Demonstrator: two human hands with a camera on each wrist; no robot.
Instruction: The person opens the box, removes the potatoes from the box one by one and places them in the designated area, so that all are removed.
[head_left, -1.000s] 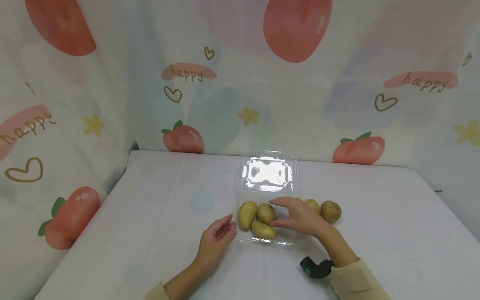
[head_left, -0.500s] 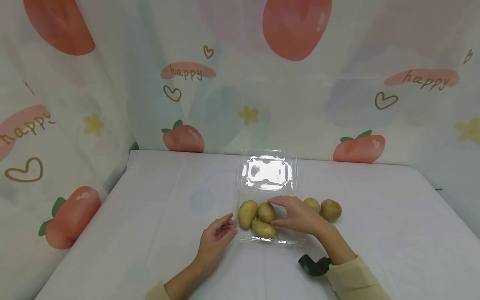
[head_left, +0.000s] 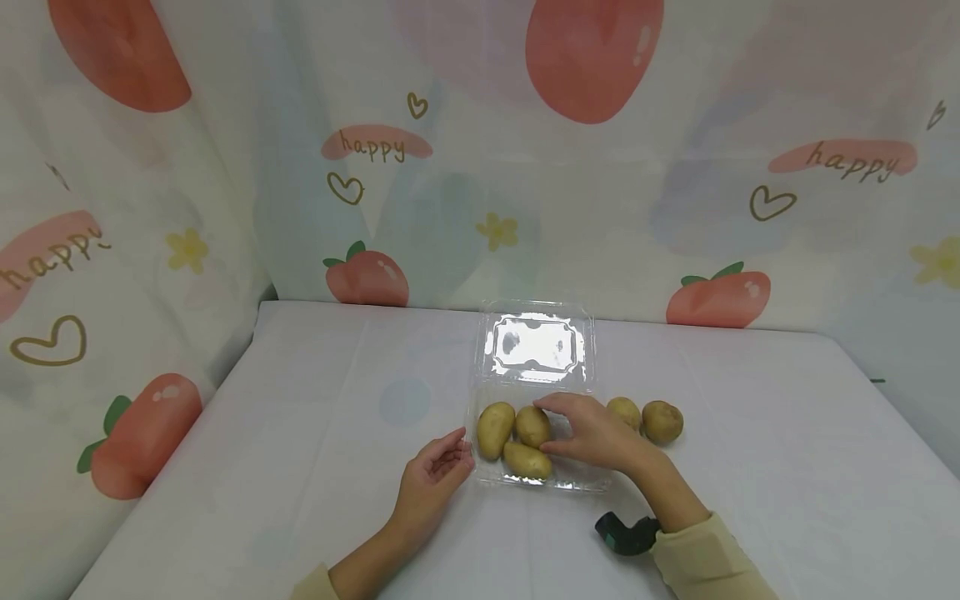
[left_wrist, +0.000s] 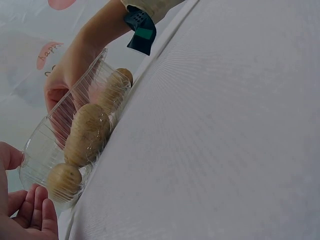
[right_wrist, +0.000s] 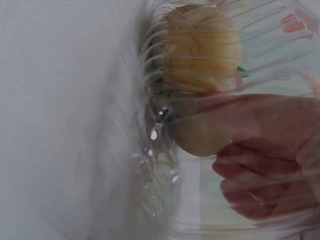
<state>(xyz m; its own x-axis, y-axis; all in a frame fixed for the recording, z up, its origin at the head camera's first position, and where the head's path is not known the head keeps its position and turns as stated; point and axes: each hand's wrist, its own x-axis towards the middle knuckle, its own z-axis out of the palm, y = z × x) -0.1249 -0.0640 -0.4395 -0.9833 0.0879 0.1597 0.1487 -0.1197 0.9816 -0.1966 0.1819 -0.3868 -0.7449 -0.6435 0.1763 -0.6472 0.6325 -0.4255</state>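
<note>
In the head view a clear plastic clamshell box [head_left: 480, 475] lies with its lid [head_left: 534, 342] folded back. Three potatoes are inside: one at the left [head_left: 495, 431], one at the front [head_left: 527, 461], and one in the middle [head_left: 533, 427]. My right hand [head_left: 596, 429] reaches over the box's right side, thumb and index finger around the middle potato. Through the box wall, the right wrist view shows that hand [right_wrist: 270, 150] beside the potatoes. My left hand [head_left: 435, 483] is at the box's left edge, its relaxed fingers [left_wrist: 37, 205] touching or very close to the wall.
Two more potatoes lie on the white table [head_left: 750, 467] right of the box: one partly behind my right hand [head_left: 623, 412] and one farther right [head_left: 662, 422]. A dark angled device [head_left: 627, 533] sits at the right sleeve. Printed cloth [head_left: 600, 208] rises behind the table.
Both hands, the box and the potatoes stay almost still. The dark device at the right sleeve has shifted slightly to the left.
</note>
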